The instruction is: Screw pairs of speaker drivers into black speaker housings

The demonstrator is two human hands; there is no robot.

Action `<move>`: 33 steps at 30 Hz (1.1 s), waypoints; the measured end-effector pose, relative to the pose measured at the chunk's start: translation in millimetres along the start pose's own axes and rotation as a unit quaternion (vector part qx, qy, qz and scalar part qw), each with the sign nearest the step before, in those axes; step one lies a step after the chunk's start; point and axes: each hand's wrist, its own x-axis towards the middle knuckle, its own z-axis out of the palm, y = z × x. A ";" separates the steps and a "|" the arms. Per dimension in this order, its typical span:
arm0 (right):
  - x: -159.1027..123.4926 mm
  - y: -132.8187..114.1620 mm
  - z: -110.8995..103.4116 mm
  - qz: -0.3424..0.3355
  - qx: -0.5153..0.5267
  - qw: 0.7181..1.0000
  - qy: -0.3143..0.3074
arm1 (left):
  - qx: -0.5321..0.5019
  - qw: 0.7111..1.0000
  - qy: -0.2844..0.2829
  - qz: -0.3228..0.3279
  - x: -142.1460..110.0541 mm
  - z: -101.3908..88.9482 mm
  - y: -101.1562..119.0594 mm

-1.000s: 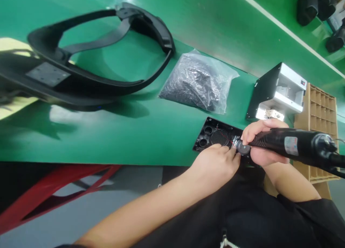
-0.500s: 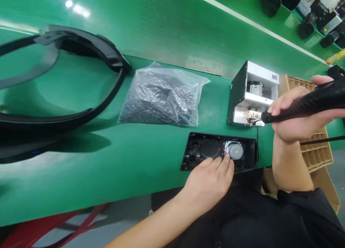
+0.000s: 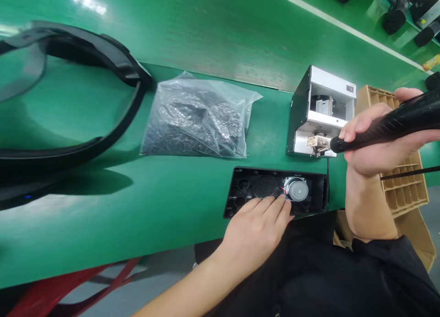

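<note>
My right hand [image 3: 373, 145] is wrapped round a black electric screwdriver [image 3: 395, 126], whose front end meets the metal pick-up part of a screw feeder [image 3: 323, 119]; the bit is hard to make out. In front of me a black speaker housing [image 3: 247, 175] lies with its inside facing up. A round silver speaker driver [image 3: 297, 190] sits in its right half, with a thin red wire at its left side. My left hand [image 3: 256, 227] grips the near rim of the housing, fingertips inside beside the driver; its thumb is hidden.
A clear bag [image 3: 202, 117] of small dark parts lies behind the housing. At left rests a black headband-like device [image 3: 113, 140]. Right of the feeder stand cardboard divider trays [image 3: 405, 193]. Black parts [image 3: 395, 16] stand beyond the white line, upper right.
The view has shifted slightly, so the bag, headband device and housing appear further left. My right hand keeps the screwdriver at the feeder; my left hand stays on the housing.
</note>
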 end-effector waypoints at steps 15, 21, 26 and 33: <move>1.1 5.6 6.0 -0.070 -0.007 0.997 0.029 | -0.007 1.000 -0.006 -0.003 -1.8 -1.2 -0.3; -1.8 -0.3 10.6 -0.056 -0.050 0.996 0.038 | -0.020 0.999 0.041 -0.023 -4.8 -17.2 -6.5; -5.9 -3.7 10.2 -0.017 0.006 0.999 0.035 | 0.020 0.995 0.094 -0.040 -19.6 -27.7 -18.7; -48.0 -70.6 14.2 0.001 0.034 0.999 0.024 | 0.006 0.989 0.131 -0.072 -47.4 -17.0 -34.8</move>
